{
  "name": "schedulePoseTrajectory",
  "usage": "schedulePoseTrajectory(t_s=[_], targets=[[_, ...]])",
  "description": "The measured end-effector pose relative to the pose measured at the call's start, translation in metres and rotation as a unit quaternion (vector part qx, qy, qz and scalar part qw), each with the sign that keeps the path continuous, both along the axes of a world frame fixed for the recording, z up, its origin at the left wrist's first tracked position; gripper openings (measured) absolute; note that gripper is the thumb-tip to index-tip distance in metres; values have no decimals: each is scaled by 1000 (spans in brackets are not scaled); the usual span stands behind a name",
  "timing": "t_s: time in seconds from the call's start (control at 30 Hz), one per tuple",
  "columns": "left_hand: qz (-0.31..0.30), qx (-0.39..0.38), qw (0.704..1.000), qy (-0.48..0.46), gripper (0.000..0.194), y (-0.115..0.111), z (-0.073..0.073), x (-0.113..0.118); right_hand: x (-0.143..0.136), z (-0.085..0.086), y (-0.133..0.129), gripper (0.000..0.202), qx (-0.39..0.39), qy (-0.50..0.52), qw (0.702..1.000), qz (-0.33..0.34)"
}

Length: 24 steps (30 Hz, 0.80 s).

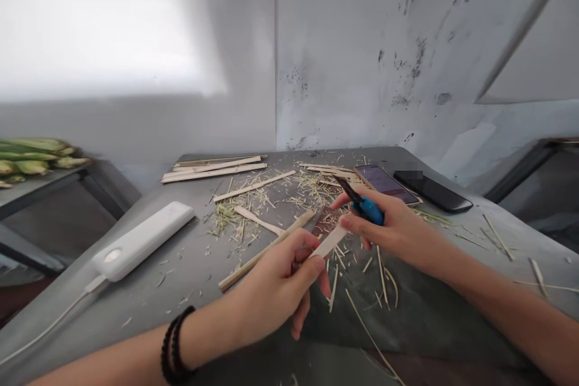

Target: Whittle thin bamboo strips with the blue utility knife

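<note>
The pale strip (329,242) hung above the bench (190,259), bridging both hands, its long axis slanting away and rightward. The left hand (265,280) had its fingers clamped on the near end; the right hand (400,226) touched the far end, fingers wrapped round a blue-handled knife (371,211), blade pointing away and leftward.

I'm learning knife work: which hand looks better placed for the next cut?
Probably the right hand: it holds the blue knife, while the left hand grips the near end of the pale strip.
</note>
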<state>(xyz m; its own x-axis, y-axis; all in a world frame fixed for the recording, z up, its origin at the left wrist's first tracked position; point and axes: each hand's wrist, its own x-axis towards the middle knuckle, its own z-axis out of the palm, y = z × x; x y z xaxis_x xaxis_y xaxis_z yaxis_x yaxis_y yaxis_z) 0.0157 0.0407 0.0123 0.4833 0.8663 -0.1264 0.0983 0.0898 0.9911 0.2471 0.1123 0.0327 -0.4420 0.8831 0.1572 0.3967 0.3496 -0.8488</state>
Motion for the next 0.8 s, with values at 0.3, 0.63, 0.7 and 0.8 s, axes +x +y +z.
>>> schedulePoseTrajectory(t_s=[0.3, 0.63, 0.7, 0.8], targets=[[84, 22, 994, -58, 27, 28, 37, -24, 2, 5, 0, 33, -58, 25, 998, 5], [72, -41, 996, -43, 29, 19, 13, -11, -5, -4, -15, 32, -45, 13, 997, 57], [87, -41, 995, -37, 28, 19, 12, -12, -5, -4, -12, 33, -29, 77, 996, 18], [89, -43, 994, -37, 26, 19, 10, -13, -7, -7, -5, 35, -24, 106, 994, -2]])
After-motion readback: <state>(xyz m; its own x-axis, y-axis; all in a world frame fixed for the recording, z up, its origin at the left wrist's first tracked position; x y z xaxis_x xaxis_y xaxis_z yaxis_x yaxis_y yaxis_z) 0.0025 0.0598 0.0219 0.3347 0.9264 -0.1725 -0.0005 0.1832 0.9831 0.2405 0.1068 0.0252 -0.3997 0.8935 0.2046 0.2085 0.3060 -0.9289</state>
